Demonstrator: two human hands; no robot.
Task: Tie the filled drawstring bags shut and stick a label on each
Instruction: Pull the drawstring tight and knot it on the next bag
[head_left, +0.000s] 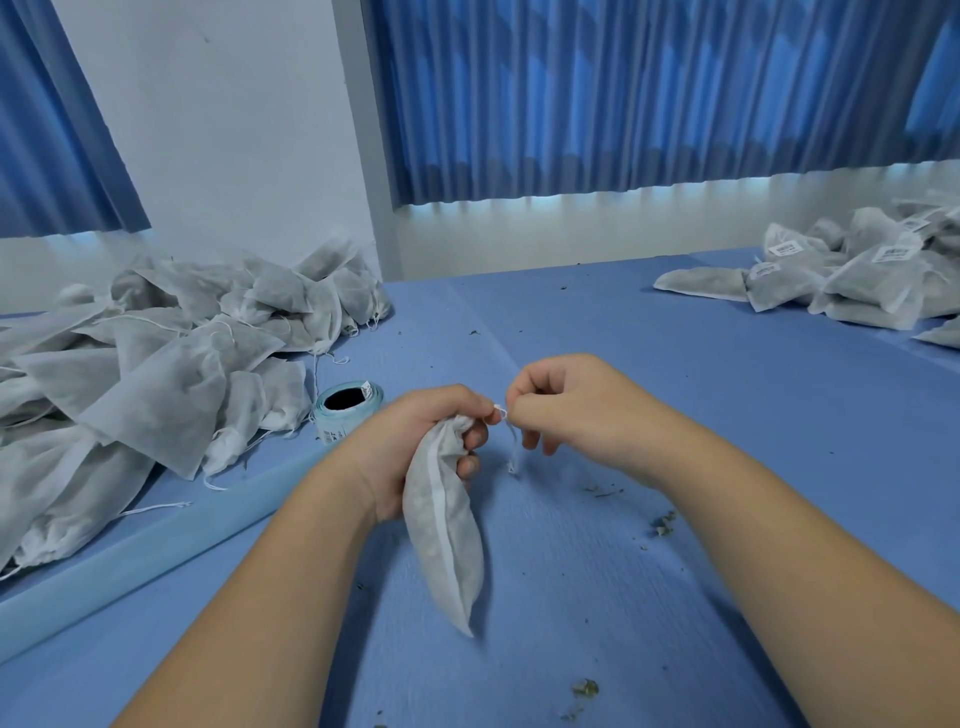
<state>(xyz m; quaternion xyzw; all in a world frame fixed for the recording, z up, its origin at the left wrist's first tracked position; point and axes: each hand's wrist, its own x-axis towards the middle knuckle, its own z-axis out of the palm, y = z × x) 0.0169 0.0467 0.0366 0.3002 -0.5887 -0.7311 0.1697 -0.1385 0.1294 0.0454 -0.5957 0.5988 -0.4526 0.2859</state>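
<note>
We see a big blue table (675, 364) with a heap of white bags (156, 374) on the left and a smaller pile with labels (857, 275) far right. Our left hand (415, 447) squeezes the neck of one full bag (441, 530) at the middle of the table, near the label roll (345, 410). Our right hand (566, 405) pinches its thin string (501, 415) just beside.

White labels (785, 249) on far-right bags (872, 299), print too small to read, label roll (340, 426) left of centre, marks blurred, nothing legible
</note>
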